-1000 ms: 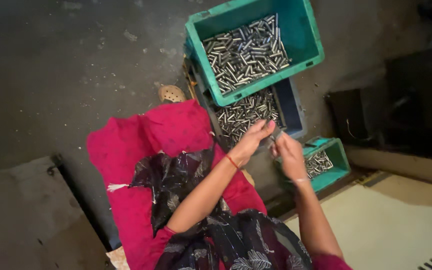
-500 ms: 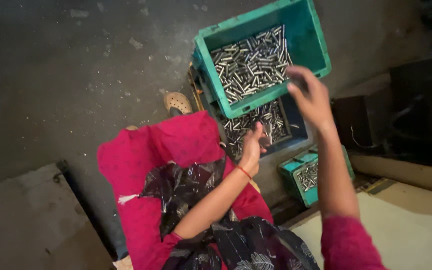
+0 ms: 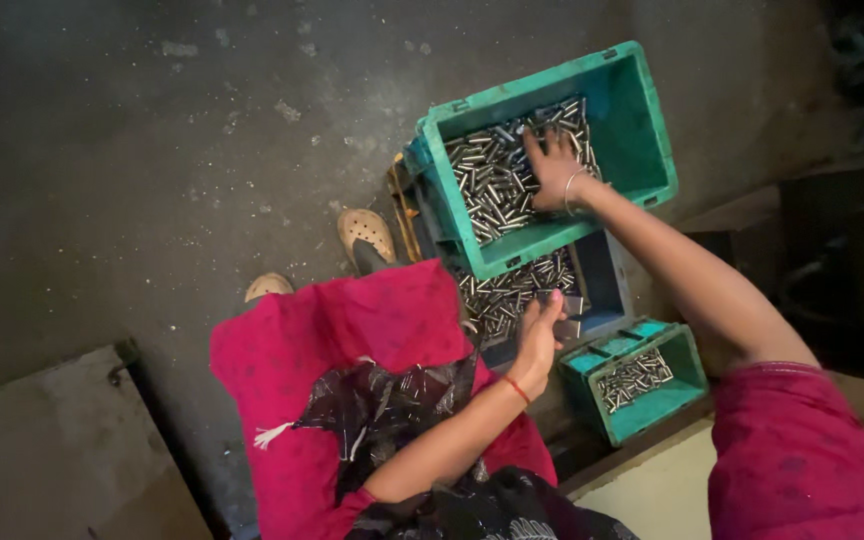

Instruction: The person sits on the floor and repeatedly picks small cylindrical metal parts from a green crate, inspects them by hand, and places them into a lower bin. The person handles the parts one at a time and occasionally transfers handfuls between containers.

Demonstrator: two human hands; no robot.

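Shiny metal pins (image 3: 497,185) heaped in teal crate (image 3: 642,110) | right hand (image 3: 555,170) spread on them | left hand (image 3: 537,335) grips dark block (image 3: 564,303)

three crates hold metal pieces: one large green crate (image 3: 642,110) far in the scene, one blue crate (image 3: 602,285) under and just near of it, and one small green crate (image 3: 682,385) to the right, nearest the person. each holds a heap of small silvery metal cylinders (image 3: 492,180), too many and too small to count. two hands show, both the person's own: the right hand (image 3: 555,170) in the large green crate and the left hand (image 3: 537,335) at the blue crate. two bracelets are worn, one thin bangle (image 3: 572,188) on the right wrist and one red band (image 3: 517,388) on the left. two pale shoes (image 3: 365,235) stand on the floor.
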